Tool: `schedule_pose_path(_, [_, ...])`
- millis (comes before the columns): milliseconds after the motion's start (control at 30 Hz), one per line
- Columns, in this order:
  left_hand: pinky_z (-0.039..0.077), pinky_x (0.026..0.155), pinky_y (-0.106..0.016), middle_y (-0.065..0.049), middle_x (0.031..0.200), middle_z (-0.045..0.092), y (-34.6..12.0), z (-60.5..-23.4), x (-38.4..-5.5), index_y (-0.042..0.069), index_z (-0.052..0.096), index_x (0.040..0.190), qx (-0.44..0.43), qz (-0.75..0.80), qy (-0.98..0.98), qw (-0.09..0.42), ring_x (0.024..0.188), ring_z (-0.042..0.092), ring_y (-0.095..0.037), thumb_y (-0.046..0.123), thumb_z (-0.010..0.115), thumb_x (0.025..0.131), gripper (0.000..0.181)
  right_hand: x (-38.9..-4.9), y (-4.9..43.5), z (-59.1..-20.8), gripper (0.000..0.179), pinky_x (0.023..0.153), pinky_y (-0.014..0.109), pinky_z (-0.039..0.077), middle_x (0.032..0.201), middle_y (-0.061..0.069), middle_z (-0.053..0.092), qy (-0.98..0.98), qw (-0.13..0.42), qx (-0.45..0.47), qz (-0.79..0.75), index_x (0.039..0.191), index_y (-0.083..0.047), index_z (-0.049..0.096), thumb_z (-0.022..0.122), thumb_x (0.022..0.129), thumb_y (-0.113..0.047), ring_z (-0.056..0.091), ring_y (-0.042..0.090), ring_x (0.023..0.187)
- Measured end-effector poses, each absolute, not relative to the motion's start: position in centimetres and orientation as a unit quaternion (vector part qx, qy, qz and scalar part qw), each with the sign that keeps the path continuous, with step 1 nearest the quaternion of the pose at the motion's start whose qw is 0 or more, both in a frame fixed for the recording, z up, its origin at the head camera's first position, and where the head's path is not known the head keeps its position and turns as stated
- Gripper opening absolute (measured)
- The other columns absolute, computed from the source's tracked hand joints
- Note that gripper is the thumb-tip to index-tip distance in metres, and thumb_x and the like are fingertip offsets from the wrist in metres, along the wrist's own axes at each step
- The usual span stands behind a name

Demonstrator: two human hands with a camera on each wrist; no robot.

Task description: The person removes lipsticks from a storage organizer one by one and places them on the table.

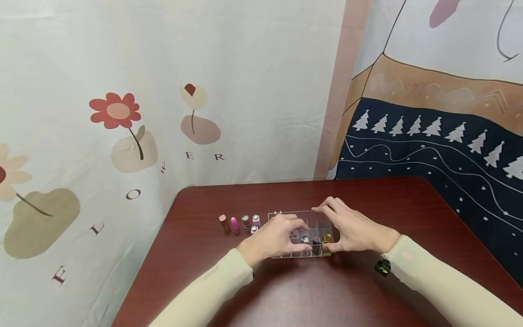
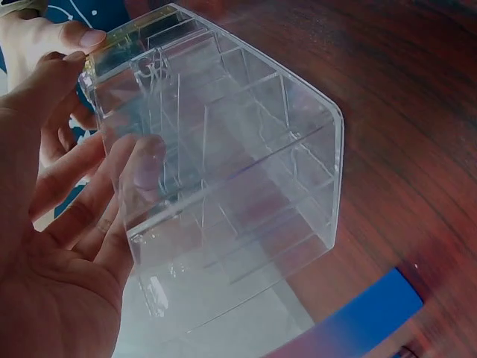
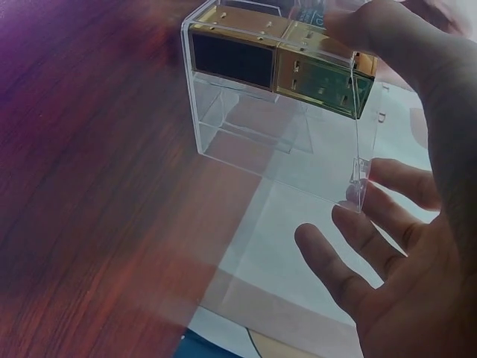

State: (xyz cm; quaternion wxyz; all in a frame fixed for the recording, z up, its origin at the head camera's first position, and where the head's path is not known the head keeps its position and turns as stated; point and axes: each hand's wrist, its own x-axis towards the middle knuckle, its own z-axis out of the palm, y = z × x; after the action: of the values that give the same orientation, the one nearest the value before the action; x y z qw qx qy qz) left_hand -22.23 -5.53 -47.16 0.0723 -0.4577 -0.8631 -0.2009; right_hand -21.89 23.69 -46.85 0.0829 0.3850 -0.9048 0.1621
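Observation:
A clear plastic divided organizer [image 1: 304, 218] sits on the table, with small bottles in its front compartments. My left hand [image 1: 282, 236] arches over its left part; in the left wrist view its fingers [image 2: 93, 190] show through the clear walls. Nothing is plainly seen between that thumb and those fingers. My right hand [image 1: 357, 228] spans the right end, fingers spread toward the back edge. Its thumb is by a gold-capped bottle [image 1: 327, 238] at the front right corner. In the right wrist view two gold-trimmed square bottles [image 3: 324, 74] stand side by side inside.
Left of the organizer stand a brown-and-copper lipstick tube [image 1: 224, 224], a magenta tube [image 1: 234, 225], a dark small bottle [image 1: 246, 222] and pale purple bottles [image 1: 256, 220]. The dark red table [image 1: 196, 272] meets a printed curtain [image 1: 253, 91] behind.

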Motion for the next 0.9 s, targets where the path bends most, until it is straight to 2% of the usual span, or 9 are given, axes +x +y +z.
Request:
schedule_pose_path(300, [0.064, 0.084, -0.013, -0.004, 0.112, 0.087, -5.69, -47.58, -22.52, 0.012, 0.087, 0.118, -0.460, -0.219, -0.857, 0.072, 0.092, 0.084, -0.013, 0.035, 0.099, 0.096, 0.035, -21.85, 23.58, -46.79, 0.097, 0.089, 0.028, 0.060, 0.141, -0.001, 0.059, -0.905, 0.089, 0.383, 0.163, 0.160, -0.009, 0.061, 0.108, 0.079, -0.037, 0.052, 0.012, 0.124])
schedule_pose_path(533, [0.063, 0.083, -0.015, -0.004, 0.105, 0.086, -5.63, -47.77, -22.63, 0.009, 0.088, 0.116, -0.483, -0.240, -0.839, 0.073, 0.086, 0.080, -0.015, 0.032, 0.096, 0.098, 0.031, -21.91, 23.66, -47.19, 0.097, 0.088, 0.027, 0.059, 0.142, 0.001, 0.058, -0.906, 0.089, 0.380, 0.164, 0.160, -0.010, 0.060, 0.107, 0.080, -0.036, 0.052, 0.013, 0.124])
schedule_pose_path(633, [0.063, 0.083, -0.017, -0.004, 0.105, 0.086, -5.60, -47.89, -22.69, 0.008, 0.088, 0.116, -0.489, -0.245, -0.834, 0.075, 0.085, 0.079, -0.015, 0.031, 0.096, 0.098, 0.030, -21.92, 23.69, -47.34, 0.099, 0.089, 0.028, 0.060, 0.144, 0.004, 0.059, -0.906, 0.088, 0.380, 0.166, 0.160, -0.009, 0.060, 0.108, 0.079, -0.039, 0.052, 0.013, 0.125])
schedule_pose_path(900, [0.067, 0.084, -0.019, -0.005, 0.110, 0.088, -5.58, -47.62, -22.64, 0.005, 0.088, 0.117, -0.495, -0.240, -0.831, 0.078, 0.090, 0.082, -0.013, 0.021, 0.092, 0.101, 0.022, -21.85, 23.77, -47.32, 0.101, 0.092, 0.029, 0.061, 0.144, 0.002, 0.058, -0.906, 0.084, 0.377, 0.170, 0.161, -0.009, 0.059, 0.107, 0.079, -0.042, 0.052, 0.012, 0.126])
